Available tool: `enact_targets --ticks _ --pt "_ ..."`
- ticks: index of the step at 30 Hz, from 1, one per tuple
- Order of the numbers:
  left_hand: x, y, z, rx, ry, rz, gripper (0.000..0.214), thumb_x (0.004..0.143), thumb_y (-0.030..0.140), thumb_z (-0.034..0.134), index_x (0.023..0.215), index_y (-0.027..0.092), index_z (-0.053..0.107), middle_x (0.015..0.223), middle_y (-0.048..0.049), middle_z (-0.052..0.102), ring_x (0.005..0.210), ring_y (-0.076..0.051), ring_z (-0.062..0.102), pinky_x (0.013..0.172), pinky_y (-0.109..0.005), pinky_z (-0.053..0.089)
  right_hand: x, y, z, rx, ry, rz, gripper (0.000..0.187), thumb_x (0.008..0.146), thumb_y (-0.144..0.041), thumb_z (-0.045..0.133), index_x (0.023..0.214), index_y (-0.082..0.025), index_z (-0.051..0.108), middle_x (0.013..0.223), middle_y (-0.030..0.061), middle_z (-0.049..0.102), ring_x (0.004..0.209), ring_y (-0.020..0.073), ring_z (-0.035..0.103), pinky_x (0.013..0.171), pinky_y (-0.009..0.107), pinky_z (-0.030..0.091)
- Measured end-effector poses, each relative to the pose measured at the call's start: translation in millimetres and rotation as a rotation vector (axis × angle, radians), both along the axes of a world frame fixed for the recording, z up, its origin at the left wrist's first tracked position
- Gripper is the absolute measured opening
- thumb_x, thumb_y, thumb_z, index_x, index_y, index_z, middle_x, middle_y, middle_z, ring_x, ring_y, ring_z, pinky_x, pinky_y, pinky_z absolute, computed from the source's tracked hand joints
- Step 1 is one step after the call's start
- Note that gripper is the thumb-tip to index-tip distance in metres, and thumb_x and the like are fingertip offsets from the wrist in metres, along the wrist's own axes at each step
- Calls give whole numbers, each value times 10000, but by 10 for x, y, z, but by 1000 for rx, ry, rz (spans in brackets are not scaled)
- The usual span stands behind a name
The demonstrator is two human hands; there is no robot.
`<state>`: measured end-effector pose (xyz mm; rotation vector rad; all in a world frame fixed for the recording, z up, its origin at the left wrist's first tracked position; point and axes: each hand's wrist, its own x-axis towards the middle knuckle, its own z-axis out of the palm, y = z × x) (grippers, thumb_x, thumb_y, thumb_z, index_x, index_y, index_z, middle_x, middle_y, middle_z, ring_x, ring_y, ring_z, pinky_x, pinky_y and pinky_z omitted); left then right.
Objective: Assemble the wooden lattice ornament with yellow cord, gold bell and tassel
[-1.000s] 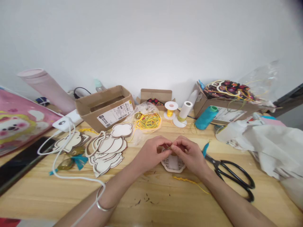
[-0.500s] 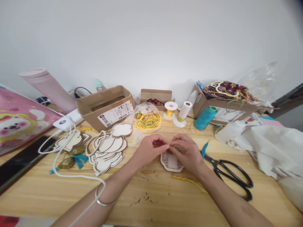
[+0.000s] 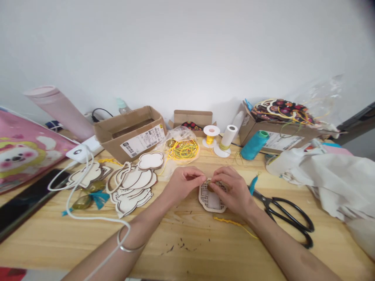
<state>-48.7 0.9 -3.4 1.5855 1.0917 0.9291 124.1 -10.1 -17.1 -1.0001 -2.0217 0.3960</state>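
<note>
"Wooden lattice plaque point(image 3: 212, 203) under your left grip point(image 3: 183, 183) and right grip point(image 3: 231, 188): are they holding it?"

"Both are pinched shut at its top edge, over something too small to tell. It lies flat at centre frame on the table point(image 3: 187, 244), so your fingers can work on it without lifting it."

"And around you?"

"Yellow cord point(image 3: 231, 223) lies just below, black-handled scissors point(image 3: 271, 203) sit within easy reach at your right, and a stack of wooden cut-outs point(image 3: 131, 187) waits at your left."

The right hand point(image 3: 233, 190) hides the top of the wooden lattice piece point(image 3: 212, 203).
</note>
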Motion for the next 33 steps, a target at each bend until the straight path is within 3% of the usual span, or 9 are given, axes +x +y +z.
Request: enact_targets --ticks 9,13,16,19,23,33 --pt "22 -24 -9 178 158 21 126 716 159 557 618 137 632 640 -20 610 631 -120 549 636 -233 414 -12 -30 14 -10 23 99 123 760 -121 528 725 -183 629 758 49 593 706 138 535 614 268 459" --pt "-10 -6 -11 98 153 11 119 722 217 565 681 137 643 706 -36 645 688 -139 575 681 -245 434 7 -18 -16 -23 33 53 108 762 -153 540 725 -183 637 766 55 588 724 145 545 636 277 470" --pt "-31 0 -20 -8 88 -82 186 758 248 522 850 146 648 869 -60 666 800 -160 594 740 -267 450 24 -7 -25 -32 37 28 99 760 -159 545 729 -184 636 775 55 591 739 149 551 657 282 472" --pt "-28 -10 -19 15 83 -179 240 752 226 531 969 175 622 995 -52 645 894 -164 581 805 -279 436 28 -5 -16 -32 36 24 104 762 -153 542 737 -185 638 780 55 598 743 150 554 663 284 471" --pt "-16 -18 -8 133 178 -170 166 712 204 576 860 191 650 898 -24 654 828 -150 581 768 -258 436 21 -5 -7 -19 28 18 106 762 -164 543 726 -188 639 752 51 596 719 152 552 642 287 471" --pt "-10 -49 11 189 285 -123 108 697 171 530 738 177 630 794 -15 638 746 -136 565 708 -243 424 28 8 -21 -17 30 19 76 747 -149 563 718 -170 630 743 59 591 720 154 550 636 284 468"
